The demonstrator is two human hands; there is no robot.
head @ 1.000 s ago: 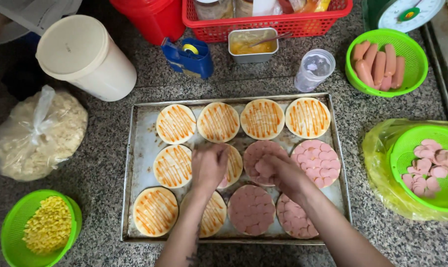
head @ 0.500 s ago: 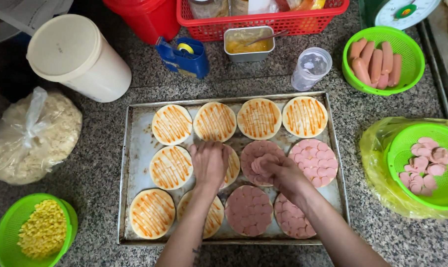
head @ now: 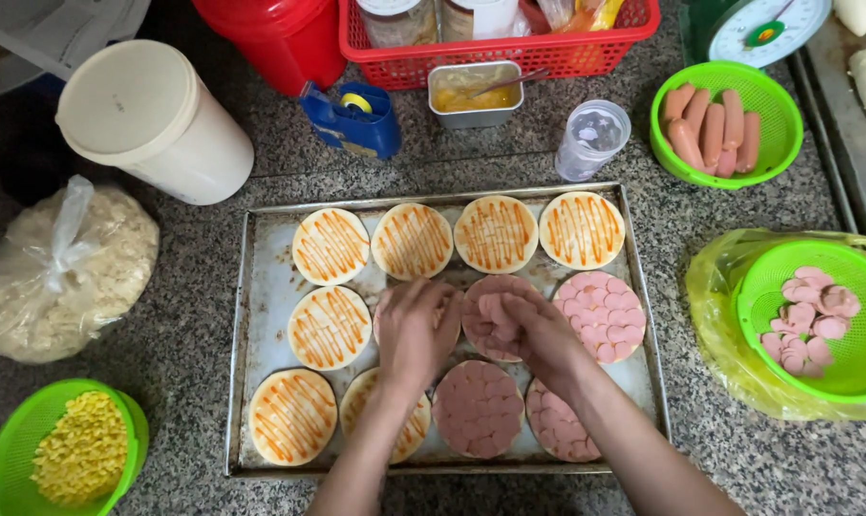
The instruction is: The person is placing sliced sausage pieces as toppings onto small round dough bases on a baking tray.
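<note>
On a speckled granite table, a metal baking tray (head: pixel 261 287) carries sauced round dough bases. The left hand (head: pixel 414 330) steadies the middle base while the right hand (head: pixel 528 330) pinches pink sausage slices (head: pixel 490 308), ready to lay.

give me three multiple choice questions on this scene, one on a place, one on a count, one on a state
1. Where is the green bowl of corn?
A. left of the tray, near corner
B. inside the red basket
C. on the tray

2. How many whole sausages lie in the far green bowl?
A. two
B. six
C. twelve

3. How does the top row of dough rounds on the tray look?
A. covered in pink slices
B. sauce stripes only
C. bare dough

Answers: 1 A, the corn bowl sits on the counter by the tray's near left corner. 2 B, six sausages can be counted. 3 B, all four rounds carry orange stripes and no meat.
</note>
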